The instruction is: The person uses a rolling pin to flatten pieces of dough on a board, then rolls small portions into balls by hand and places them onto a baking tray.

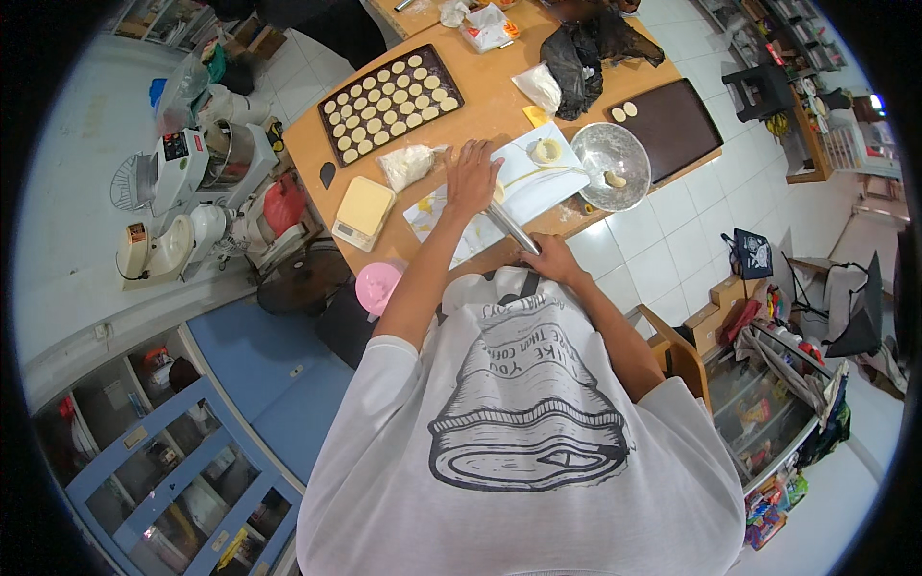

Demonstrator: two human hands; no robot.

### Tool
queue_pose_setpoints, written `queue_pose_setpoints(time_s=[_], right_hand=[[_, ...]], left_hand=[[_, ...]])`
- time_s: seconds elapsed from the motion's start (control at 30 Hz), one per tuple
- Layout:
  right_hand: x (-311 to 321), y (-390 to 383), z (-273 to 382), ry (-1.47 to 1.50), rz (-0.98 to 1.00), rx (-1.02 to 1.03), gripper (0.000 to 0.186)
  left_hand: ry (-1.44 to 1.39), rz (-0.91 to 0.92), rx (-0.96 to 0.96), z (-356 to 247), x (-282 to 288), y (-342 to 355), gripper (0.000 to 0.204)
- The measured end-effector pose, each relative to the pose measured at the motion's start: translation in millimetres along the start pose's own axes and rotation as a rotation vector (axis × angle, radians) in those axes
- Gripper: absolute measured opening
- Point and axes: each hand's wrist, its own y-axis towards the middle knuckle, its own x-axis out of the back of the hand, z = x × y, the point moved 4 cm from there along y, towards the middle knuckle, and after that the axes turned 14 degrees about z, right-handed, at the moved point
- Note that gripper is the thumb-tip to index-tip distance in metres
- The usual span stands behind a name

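Observation:
A metal rolling pin (514, 228) lies slantwise over the near part of a white board (523, 197). My right hand (549, 257) is closed around its near end. My left hand (472, 180) lies flat with fingers stretched out, by the pin's far end; whether the palm presses on it is hidden. Some pale dough (498, 190) shows beside my left fingers. A pale yellow round ring (546, 152) sits on the board's far part, near a thin curved strip of dough (538, 172). To the right, a steel bowl (605, 144) holds a small lump of dough (615, 180).
A dark tray (458, 88) with rows of dough rounds lies far left; another tray (672, 130) at right carries a few. A kitchen scale (364, 213), a bag of white powder (407, 167), a pink container (378, 286) and a black plastic bag (573, 77) surround the board.

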Motion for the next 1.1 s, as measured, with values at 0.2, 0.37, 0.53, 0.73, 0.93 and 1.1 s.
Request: queue_pose_setpoints(time_s=[0.2,0.37,0.53,0.73,0.93,1.1], right_hand=[[7,-3,-7,0.024,-0.117,-0.080,0.035],[14,-6,0,0.022,-0.179,-0.050,0.034],[5,-3,-13,0.660,0.105,-0.070,0.033],[17,-14,-13,0.992,-0.005,-0.054,0.036],[37,-25,-16,0.537,-0.061,-0.169,0.034],[37,-20,-22,0.443,-0.021,-0.139,0.034]], left_hand=[[0.068,0.047,-0.031,-27,-5,34,0.051],[-0.156,0.031,-0.065,-15,-15,55,0.045],[-1.676,-0.384,0.230,18,-11,64,0.035],[-0.676,-0.049,0.241,26,22,-34,0.026],[-0.471,0.027,0.212,-13,3,-88,0.036],[-0.686,0.038,0.462,-3,-5,-72,0.031]])
